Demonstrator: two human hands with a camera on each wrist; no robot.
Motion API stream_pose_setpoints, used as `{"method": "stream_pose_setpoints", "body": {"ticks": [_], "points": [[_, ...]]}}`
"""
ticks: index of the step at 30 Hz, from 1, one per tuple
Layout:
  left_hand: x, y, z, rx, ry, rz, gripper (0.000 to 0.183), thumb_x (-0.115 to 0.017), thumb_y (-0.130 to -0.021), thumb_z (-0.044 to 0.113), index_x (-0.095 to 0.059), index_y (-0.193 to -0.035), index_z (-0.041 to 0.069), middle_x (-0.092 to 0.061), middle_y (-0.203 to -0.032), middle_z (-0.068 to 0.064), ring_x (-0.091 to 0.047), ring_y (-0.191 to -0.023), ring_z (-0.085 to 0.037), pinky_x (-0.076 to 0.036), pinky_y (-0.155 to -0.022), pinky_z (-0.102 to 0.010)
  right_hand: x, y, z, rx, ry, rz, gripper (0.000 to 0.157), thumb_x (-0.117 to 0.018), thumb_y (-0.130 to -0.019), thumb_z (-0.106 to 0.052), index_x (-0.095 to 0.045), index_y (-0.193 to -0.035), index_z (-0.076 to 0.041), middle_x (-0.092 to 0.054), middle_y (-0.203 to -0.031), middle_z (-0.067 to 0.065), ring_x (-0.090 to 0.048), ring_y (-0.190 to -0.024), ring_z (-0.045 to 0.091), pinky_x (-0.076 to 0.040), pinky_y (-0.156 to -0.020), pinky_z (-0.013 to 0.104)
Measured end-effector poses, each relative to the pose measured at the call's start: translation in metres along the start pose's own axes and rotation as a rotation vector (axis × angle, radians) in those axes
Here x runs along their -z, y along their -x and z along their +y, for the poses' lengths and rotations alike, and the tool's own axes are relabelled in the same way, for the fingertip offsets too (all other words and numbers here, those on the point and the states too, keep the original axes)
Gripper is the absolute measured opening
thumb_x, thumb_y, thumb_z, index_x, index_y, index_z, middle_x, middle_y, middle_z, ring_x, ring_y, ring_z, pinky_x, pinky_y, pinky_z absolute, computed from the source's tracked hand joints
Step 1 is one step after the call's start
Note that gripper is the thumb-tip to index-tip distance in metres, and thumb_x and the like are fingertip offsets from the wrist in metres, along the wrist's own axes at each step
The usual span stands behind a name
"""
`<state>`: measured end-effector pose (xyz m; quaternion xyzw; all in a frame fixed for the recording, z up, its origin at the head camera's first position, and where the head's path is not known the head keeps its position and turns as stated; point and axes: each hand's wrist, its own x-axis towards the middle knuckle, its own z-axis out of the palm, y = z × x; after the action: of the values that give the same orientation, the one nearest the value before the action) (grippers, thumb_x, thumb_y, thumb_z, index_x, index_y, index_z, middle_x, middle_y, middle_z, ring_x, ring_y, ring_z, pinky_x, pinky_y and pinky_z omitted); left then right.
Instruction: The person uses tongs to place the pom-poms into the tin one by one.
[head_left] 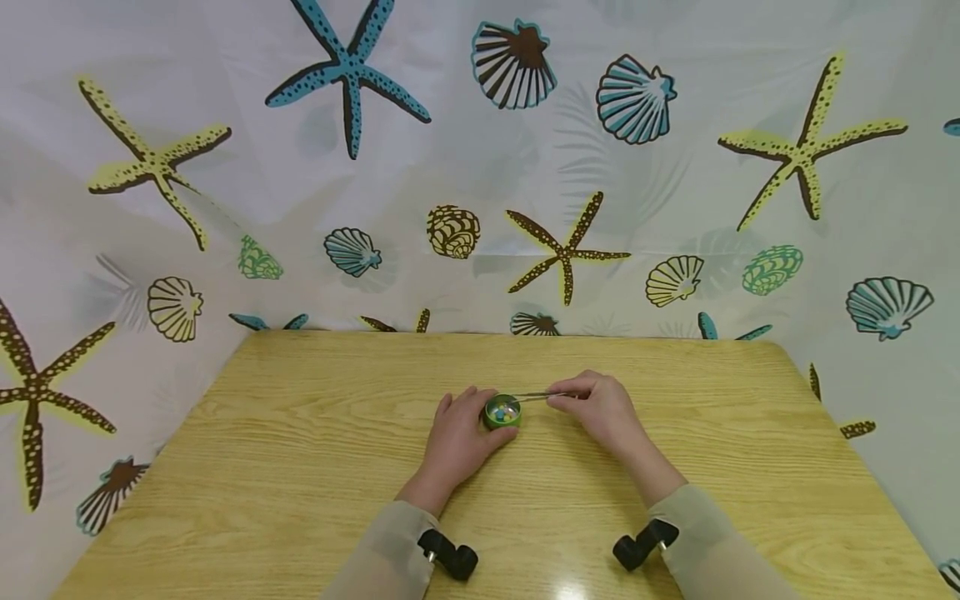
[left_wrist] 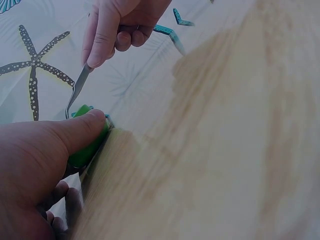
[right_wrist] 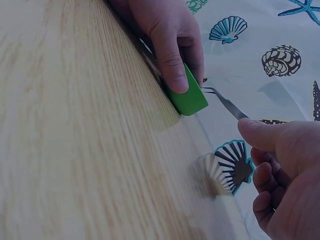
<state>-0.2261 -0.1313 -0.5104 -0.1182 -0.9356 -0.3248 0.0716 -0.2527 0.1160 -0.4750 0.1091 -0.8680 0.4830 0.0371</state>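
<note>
A small round green container stands on the table, with several small coloured pieces inside, blue and yellow among them. My left hand grips it from the left, thumb on the near side and fingers around the far side. From the right, my right hand pinches a pair of metal tweezers with bent tips. Those tips are at the container's opening in the head view. Whether they hold a piece is too small to tell. The left wrist view shows the thumb pressed against the green wall.
The wooden table stretches around both hands. Behind it and at its sides hangs a pale cloth printed with starfish and shells. Black wrist mounts sit on both sleeves.
</note>
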Motion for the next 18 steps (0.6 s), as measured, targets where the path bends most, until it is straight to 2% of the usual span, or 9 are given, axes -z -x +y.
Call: {"method": "stream_pose_setpoints", "body": {"ticks": [10, 18], "points": [[-0.002, -0.001, 0.000, 0.009, 0.004, -0.008, 0.068, -0.087, -0.098, 0.040, -0.065, -0.150, 0.003, -0.064, -0.153, -0.019, -0.046, -0.155, -0.040, -0.017, -0.134, -0.062, 0.009, 0.004, -0.001, -0.027, -0.015, 0.014, 0.009, -0.088, -0.098, -0.018, -0.091, -0.106, -0.016, -0.077, -0.102, -0.001, -0.063, -0.090, 0.019, -0.052, -0.076, 0.032], [-0.001, 0.000, 0.000, 0.012, -0.004, -0.001, 0.067, -0.088, -0.098, 0.039, -0.065, -0.150, 0.002, -0.065, -0.152, -0.020, -0.047, -0.155, -0.040, -0.018, -0.134, -0.062, 0.020, 0.007, 0.007, -0.060, -0.034, 0.037, 0.011, -0.087, -0.098, -0.020, -0.091, -0.108, -0.016, -0.078, -0.105, -0.001, -0.065, -0.095, 0.021, -0.054, -0.081, 0.035]]}}
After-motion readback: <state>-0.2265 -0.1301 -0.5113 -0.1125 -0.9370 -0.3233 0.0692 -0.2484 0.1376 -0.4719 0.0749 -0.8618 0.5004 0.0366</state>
